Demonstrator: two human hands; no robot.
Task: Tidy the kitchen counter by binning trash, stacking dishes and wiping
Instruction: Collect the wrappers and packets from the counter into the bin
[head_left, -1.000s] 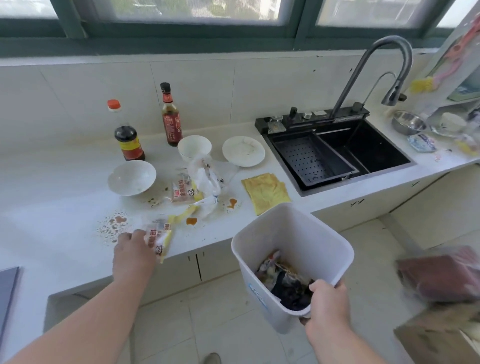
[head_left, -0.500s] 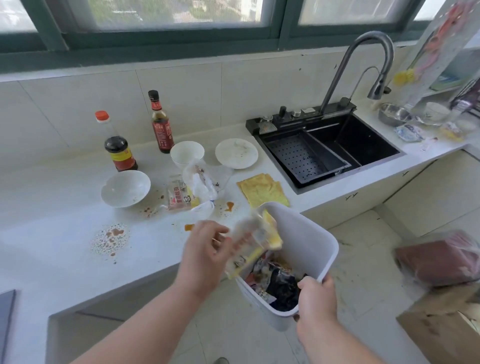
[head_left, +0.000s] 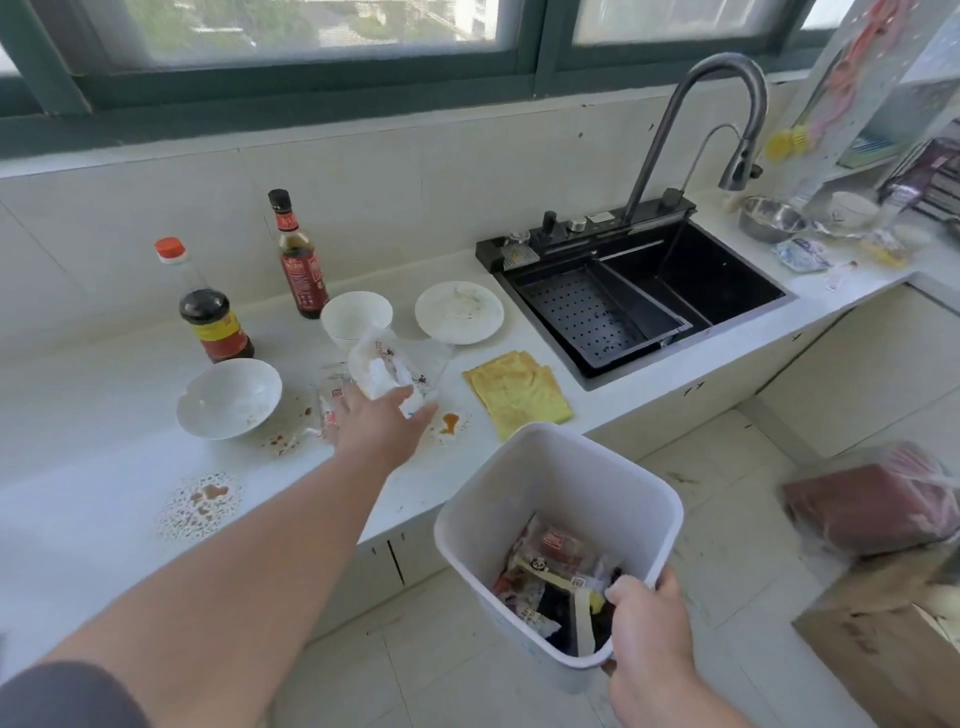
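We held bin (head_left: 561, 525) in right hand (head_left: 647, 631), wrappers inside; left hand (head_left: 382, 423) spread over bag (head_left: 382, 366). Dishes unstacked, stains (head_left: 200, 504) unwiped.

The left hand (head_left: 382, 423) covers part of the crumpled clear wrappers (head_left: 387, 371) on the counter, and whether its fingers grip them or only rest on them cannot be told. The printing on the packets is too blurred to read. The right hand (head_left: 649, 631) hides the near rim of the white bin (head_left: 550, 470), and the trash inside is a jumble with no single item clear. Right of the sink, the small things by the steel bowl (head_left: 771, 218) are smeared. The red bundle (head_left: 872, 501) runs past the right edge.
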